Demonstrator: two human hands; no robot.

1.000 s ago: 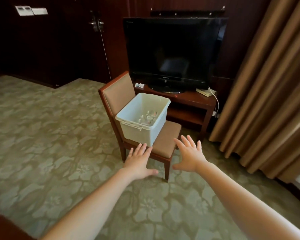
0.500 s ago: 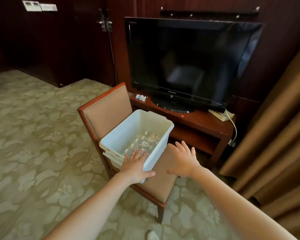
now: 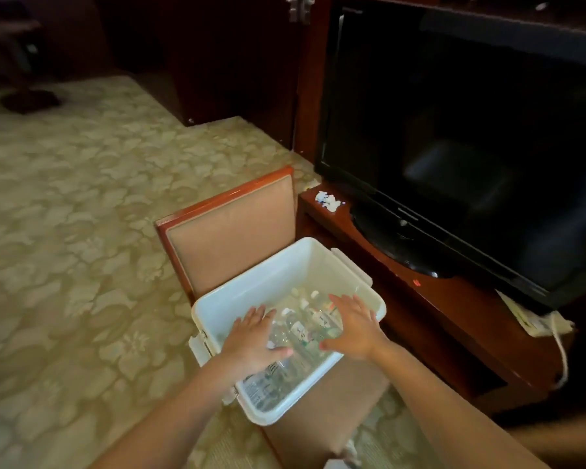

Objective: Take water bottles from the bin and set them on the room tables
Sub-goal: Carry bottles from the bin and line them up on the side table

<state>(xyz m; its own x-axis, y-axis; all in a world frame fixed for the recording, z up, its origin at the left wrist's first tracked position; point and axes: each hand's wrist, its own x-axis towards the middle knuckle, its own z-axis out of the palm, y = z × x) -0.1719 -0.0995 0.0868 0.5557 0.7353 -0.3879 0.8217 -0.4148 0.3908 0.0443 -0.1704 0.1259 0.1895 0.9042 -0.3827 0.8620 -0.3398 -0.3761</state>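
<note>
Water bottles (image 3: 298,333) lie on their sides inside a white bin (image 3: 251,292), low in the middle of the frame. Patterned carpet (image 3: 82,231) fills the left half. A dark television (image 3: 454,130) takes the upper right, standing on a low wooden table (image 3: 454,319) just beside the bin. The bin sits on the seat of a padded chair (image 3: 230,242), whose back rises behind it. The left hand (image 3: 254,336) and the right hand (image 3: 356,330) are flat over the bottles, fingers straight and spread, gripping nothing; if they touch the plastic I cannot tell. The left hand and wrist cover several bottles. The picture is soft, so labels cannot be read and the number of bottles is unclear. Their long axes run roughly from lower left to upper right, white caps toward the upper end. Some small white pieces (image 3: 327,200) lie on the table corner.
</note>
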